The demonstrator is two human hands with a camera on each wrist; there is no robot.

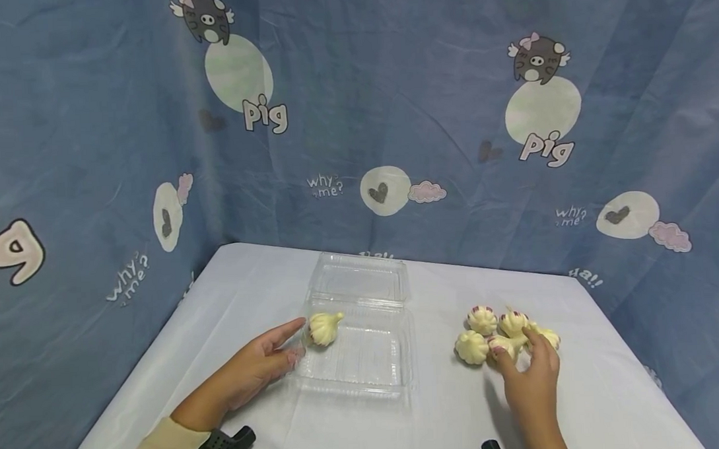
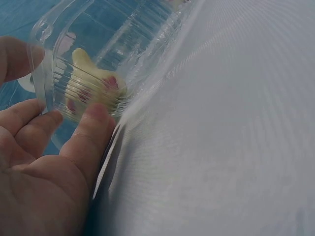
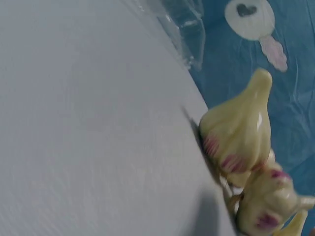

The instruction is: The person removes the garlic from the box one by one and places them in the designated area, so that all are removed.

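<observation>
A clear plastic clamshell box [image 1: 398,355] lies on the table with its lid [image 1: 361,280] folded back. One yellowish garlic bulb [image 1: 324,329] with purple marks sits inside at the left. My left hand [image 1: 262,360] is at the box's left side, its extended fingers touching the clear wall [image 2: 59,73], with the bulb just behind it. Over at the right, my right hand [image 1: 532,377] reaches into a group of garlic bulbs [image 1: 482,320]. Thumb and forefinger pinch a garlic bulb [image 1: 502,344] at the group's near side. The right wrist view barely shows this hand.
Around the pinched bulb, several others crowd closely, among them a rounder bulb [image 1: 471,348] at the left. A white cloth [image 1: 455,413] covers the table. Blue printed curtains [image 1: 356,119] hang behind and at both sides.
</observation>
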